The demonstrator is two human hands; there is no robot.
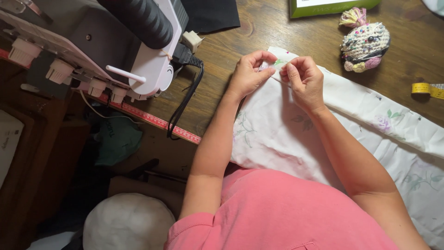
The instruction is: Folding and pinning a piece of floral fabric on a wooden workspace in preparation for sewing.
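A white cloth with a faint flower print [370, 125] lies across the wooden table [259, 28] and runs down over my lap. My left hand [249, 73] and my right hand [303, 81] meet at the cloth's far folded edge. Both pinch that edge between thumb and fingertips, close together, almost touching. What, if anything, sits between the fingertips besides cloth is too small to tell.
A white and dark sewing machine [138, 41] stands at the left with a black cable [187, 92] trailing off the table edge. A crocheted pincushion with pins [364, 42] sits at the back right, a yellow tape measure [428, 89] at far right, a green box [328, 7] at the back.
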